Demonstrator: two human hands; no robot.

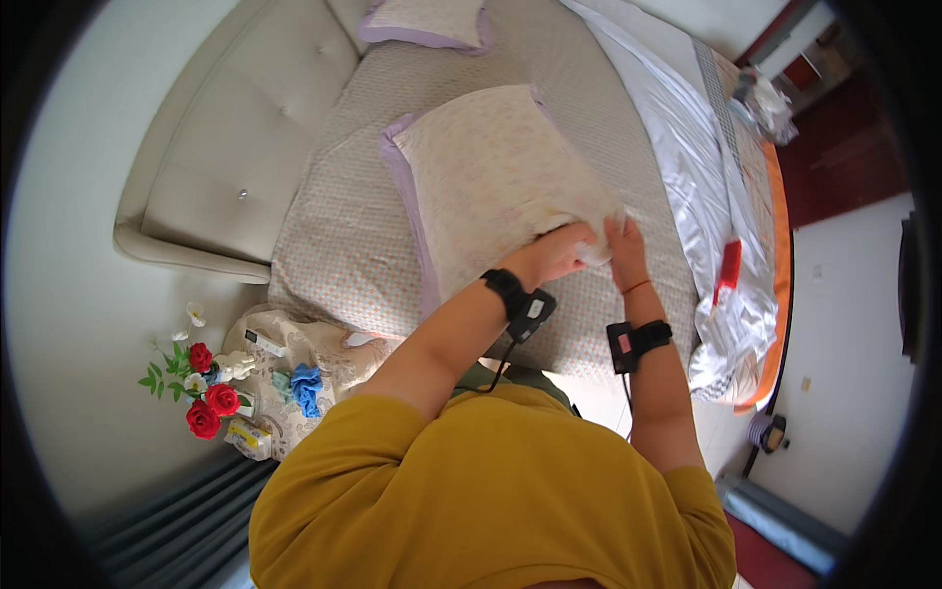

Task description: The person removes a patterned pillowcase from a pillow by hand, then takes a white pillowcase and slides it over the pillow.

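A pillow point(500, 167) in a cream, faintly patterned case with lavender edging lies on the bed in front of me. My left hand point(564, 252) is closed round the case at the pillow's near right end, with the fabric bunched by its fingers. Close beside it, my right hand point(628, 253) pinches the same corner, its fingertips pointing up and slightly blurred. Whitish fabric shows between the two hands. Black straps with small boxes circle both wrists.
Another lavender-edged pillow point(427, 22) lies at the far side of the bed point(334, 236), by the padded headboard point(245, 128). Rumpled white bedding point(687, 177) and a red brush point(728, 265) are on the right. A bedside table point(334, 368) holds flowers point(211, 398) and blue cloth point(306, 391).
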